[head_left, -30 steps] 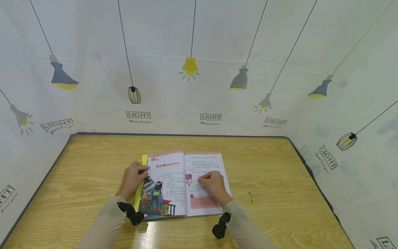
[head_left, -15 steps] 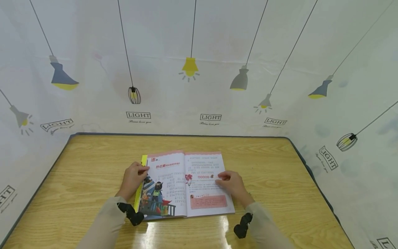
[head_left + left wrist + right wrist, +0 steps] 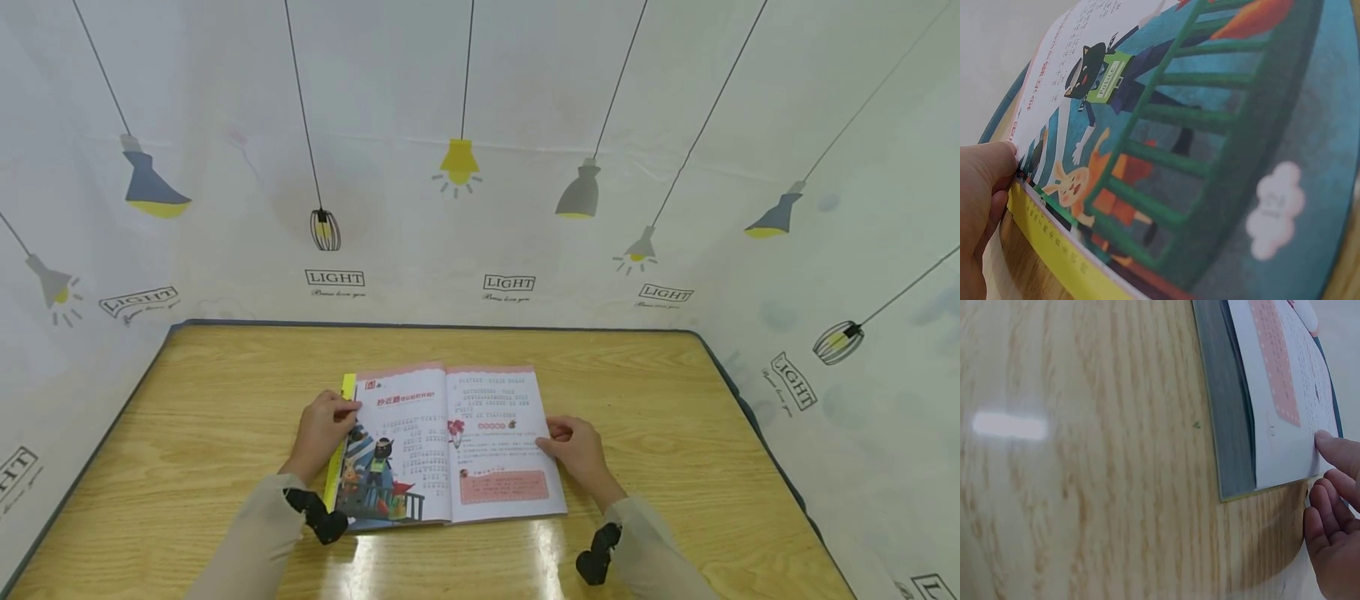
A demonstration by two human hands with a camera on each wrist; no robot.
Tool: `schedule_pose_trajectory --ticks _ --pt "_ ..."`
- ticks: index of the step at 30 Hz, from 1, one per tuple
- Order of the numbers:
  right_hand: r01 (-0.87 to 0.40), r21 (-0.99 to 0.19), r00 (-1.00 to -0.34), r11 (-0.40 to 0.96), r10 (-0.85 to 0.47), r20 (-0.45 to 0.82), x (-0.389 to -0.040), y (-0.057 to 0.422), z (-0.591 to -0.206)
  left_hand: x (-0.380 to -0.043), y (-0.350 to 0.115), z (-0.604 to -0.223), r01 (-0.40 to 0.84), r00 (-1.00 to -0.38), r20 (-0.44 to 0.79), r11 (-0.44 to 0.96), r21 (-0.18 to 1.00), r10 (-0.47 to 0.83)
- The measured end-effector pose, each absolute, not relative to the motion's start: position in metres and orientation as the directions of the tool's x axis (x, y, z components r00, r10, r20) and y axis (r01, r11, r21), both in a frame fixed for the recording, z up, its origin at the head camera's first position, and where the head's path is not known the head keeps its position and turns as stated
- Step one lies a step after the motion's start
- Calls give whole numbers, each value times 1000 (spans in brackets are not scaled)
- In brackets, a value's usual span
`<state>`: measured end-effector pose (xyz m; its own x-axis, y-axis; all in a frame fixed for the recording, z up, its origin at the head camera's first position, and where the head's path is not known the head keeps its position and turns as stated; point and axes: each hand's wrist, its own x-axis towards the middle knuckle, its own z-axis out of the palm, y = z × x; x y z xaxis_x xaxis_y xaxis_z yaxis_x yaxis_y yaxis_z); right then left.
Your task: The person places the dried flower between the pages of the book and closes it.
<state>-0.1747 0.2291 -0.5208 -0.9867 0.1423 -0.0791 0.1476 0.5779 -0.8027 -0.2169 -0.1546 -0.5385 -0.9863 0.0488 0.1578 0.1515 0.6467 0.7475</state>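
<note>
An open picture book [image 3: 495, 442] lies on the table, with a red title and a cartoon cat in a police vest on its left page. My left hand [image 3: 322, 429] grips the left edge, thumb on the page beside a yellow strip; its fingers [image 3: 988, 212] go partly out of sight at the edge. At the right edge is my right hand [image 3: 581, 458], its thumb on the page margin. In the right wrist view that hand's fingers [image 3: 1329, 509] curl at the book's edge, and it holds the edge there.
The wooden table [image 3: 675, 467] stretches around the book, with a dark border at its back and sides. A white curtain [image 3: 397, 125] printed with lamps encloses the table. Black wrist cameras [image 3: 600, 554] sit on both wrists.
My right hand has moved rightward across the right page to its outer edge, uncovering the print and pink box. The left hand has stayed at the left edge.
</note>
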Motion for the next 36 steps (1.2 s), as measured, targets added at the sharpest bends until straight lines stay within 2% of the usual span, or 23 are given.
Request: schedule_pose_trajectory --ticks 7,16,23,36 --pt "148 -812 -986 564 149 -75 -173 226 -517 -217 -155 -538 153 -986 157 647 747 52" --pt "171 -867 -970 469 236 -63 -174 221 -515 -216 -155 -538 140 -989 142 648 749 49" --pt "181 -878 -956 444 291 -50 -175 218 -514 -217 -154 -538 140 -988 144 655 742 49" --pt "188 -873 -959 450 277 -64 -177 222 -508 -217 -154 -539 139 -988 145 657 741 46"
